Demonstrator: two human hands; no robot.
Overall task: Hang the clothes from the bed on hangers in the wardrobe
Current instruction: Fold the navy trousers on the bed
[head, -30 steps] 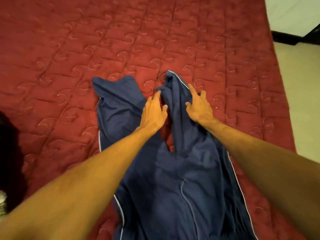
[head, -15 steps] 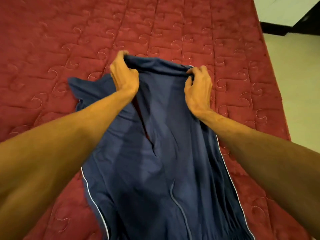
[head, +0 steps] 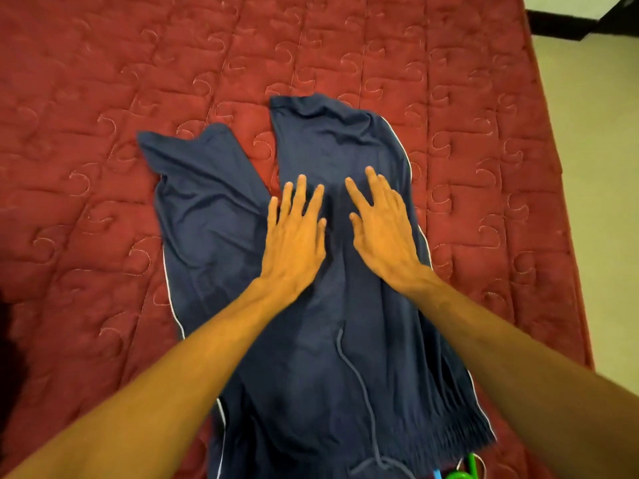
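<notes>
Dark blue track pants (head: 332,340) with thin white side piping lie spread on the red quilted bed (head: 103,167), legs pointing away from me and the elastic waistband with its drawstring near the bottom edge. My left hand (head: 294,233) and my right hand (head: 383,229) lie flat with fingers straight on the right pant leg, side by side, palms down. The left pant leg fans out to the left, untouched. Green and blue hanger parts (head: 463,470) peek out under the waistband at the bottom.
The bed's right edge runs diagonally beside a pale floor (head: 594,202). A dark skirting or furniture base (head: 567,27) sits at the top right. A dark shape (head: 8,340) shows at the left edge.
Both hands let go of the leg hem they were gripping and stretching, and now rest flat on the leg, nearer to me. The right leg now lies spread out flat.
</notes>
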